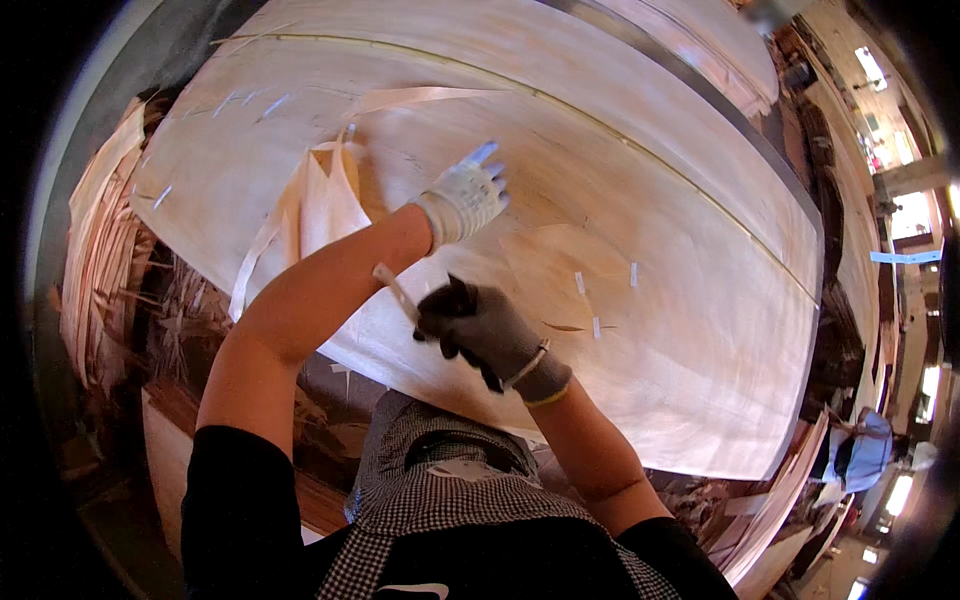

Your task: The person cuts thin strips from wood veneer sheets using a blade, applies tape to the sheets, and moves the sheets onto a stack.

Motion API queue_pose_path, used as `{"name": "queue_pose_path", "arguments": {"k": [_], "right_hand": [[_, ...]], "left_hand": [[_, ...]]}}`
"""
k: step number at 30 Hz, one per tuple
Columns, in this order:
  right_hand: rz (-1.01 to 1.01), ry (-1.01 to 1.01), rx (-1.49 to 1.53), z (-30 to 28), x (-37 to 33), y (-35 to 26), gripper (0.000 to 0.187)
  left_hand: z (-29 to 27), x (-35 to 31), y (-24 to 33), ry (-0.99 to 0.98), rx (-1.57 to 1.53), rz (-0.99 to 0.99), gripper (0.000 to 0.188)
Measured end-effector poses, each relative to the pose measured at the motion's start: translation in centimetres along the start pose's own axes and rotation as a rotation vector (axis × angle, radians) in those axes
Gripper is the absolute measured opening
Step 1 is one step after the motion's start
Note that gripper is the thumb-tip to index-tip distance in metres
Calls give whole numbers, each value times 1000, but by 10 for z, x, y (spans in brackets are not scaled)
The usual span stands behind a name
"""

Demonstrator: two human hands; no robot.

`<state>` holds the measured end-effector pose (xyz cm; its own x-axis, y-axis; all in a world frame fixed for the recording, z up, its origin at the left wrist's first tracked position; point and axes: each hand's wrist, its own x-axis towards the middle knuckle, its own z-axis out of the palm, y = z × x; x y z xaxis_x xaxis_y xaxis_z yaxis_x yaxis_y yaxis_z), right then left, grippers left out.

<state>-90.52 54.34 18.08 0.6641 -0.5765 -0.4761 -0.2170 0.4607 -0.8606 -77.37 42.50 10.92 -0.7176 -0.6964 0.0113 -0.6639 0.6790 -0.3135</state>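
A large pale wood veneer sheet (690, 380) lies in front of me, patched with short strips of light tape (580, 283). My left hand (465, 200), in a white glove with bluish fingertips, is stretched out over the middle of the sheet, fingers apart and holding nothing. Nearer to me, my right hand (485, 335), in a grey glove with dark fingers, is closed round a slim, pale, flat tool (396, 290). The tool points up and left, close to my left forearm; its exact kind is unclear. Left of my left hand, a loose torn veneer piece (325, 200) stands up in folds.
A long thin yellowish strip (540, 95) runs across the sheet's far part. Stacked veneer (100, 250) with ragged edges stands at the left, and veneer scraps (190, 310) lie below. More veneer sheets (770, 520) are at the lower right. A blue bundle (865, 450) hangs at the right.
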Motion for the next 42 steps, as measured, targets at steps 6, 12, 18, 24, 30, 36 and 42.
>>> {"name": "queue_pose_path", "arguments": {"k": [6, 12, 18, 24, 30, 36, 42], "right_hand": [[-182, 215, 96, -15, -19, 74, 18], [-99, 589, 161, -60, 33, 73, 16], [121, 789, 46, -103, 97, 121, 21], [164, 799, -18, -98, 102, 123, 18], [43, 847, -416, -100, 82, 144, 20], [56, 951, -318, -200, 52, 126, 24], [162, 986, -414, -256, 80, 161, 35]], "left_hand": [[54, -52, 25, 104, -265, -138, 33], [73, -63, 41, 22, -338, -286, 39], [85, -49, 45, 144, -416, -360, 40], [98, -30, 60, 198, -648, -103, 39], [90, -25, 55, 211, -661, 57, 35], [83, -2, 51, 111, -750, -150, 35], [85, 97, 92, 347, -710, -156, 37]]}}
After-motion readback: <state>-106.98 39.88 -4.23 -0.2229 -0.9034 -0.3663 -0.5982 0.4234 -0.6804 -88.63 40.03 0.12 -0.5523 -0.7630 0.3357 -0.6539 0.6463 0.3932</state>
